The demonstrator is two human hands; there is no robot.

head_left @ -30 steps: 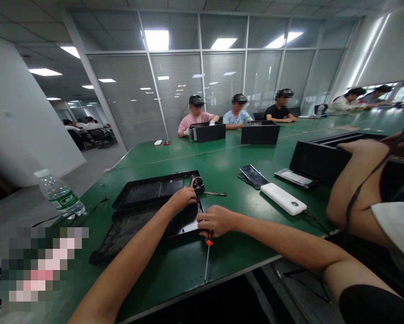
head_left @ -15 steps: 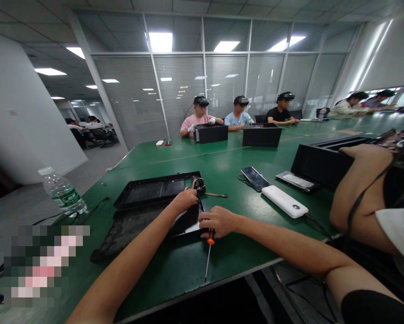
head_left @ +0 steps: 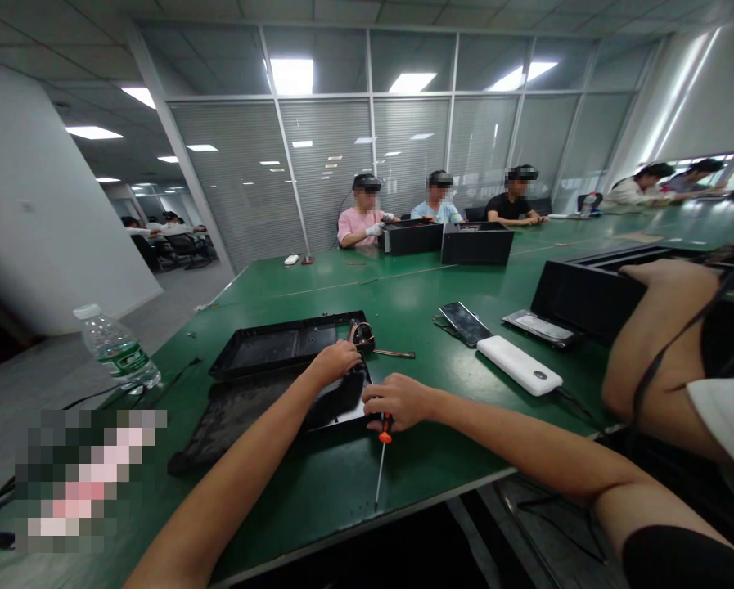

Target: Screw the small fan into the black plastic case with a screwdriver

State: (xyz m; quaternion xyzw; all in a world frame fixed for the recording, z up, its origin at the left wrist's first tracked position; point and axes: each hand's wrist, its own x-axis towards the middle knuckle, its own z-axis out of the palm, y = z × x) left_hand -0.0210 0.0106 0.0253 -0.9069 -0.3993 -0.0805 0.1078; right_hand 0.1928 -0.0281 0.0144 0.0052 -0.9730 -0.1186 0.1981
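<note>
My left hand (head_left: 335, 361) rests with curled fingers on the right end of a flat black plastic case (head_left: 268, 384) that lies open on the green table (head_left: 416, 303). A small round metal part (head_left: 361, 334) sits just beyond its fingertips. My right hand (head_left: 397, 401) is closed around the handle of a screwdriver (head_left: 381, 460) with an orange collar; the thin shaft points back toward the table's near edge. Both hands sit close together at the case's right corner.
A water bottle (head_left: 116, 350) stands at the left. A phone (head_left: 463, 322), a white power bank (head_left: 519, 366) and a black box (head_left: 587, 290) lie to the right, beside a neighbouring person's arm (head_left: 649, 327). Three people sit at the far side with black boxes (head_left: 477, 244).
My hands have barely moved. The view shifted slightly, and the far person in pink slid their black box to the right.
</note>
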